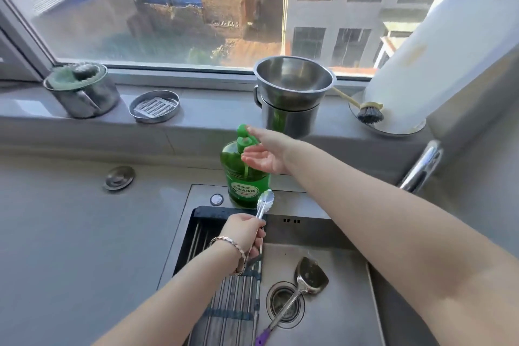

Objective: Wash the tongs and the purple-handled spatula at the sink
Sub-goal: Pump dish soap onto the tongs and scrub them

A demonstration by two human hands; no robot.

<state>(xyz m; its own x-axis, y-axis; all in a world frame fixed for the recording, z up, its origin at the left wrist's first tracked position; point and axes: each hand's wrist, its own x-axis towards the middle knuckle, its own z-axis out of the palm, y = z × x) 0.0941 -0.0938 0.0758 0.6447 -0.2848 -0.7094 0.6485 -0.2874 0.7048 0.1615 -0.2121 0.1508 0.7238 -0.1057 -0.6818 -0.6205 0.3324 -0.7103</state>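
Observation:
My left hand grips the metal tongs above the sink's left side, their scalloped tips pointing up toward the green dish soap bottle. My right hand is at the bottle's pump: the thumb presses the pump head, the other fingers lie straight with the palm cupped under the spout. The purple-handled spatula lies in the steel sink, its blade up near the back and its shaft crossing the drain, with the purple handle at the bottom edge.
A black roll-up drying rack covers the sink's left part. The chrome faucet stands at right. On the windowsill sit a steel pot with a bowl, a round soap dish, a lidded pot, a dish brush and a white board.

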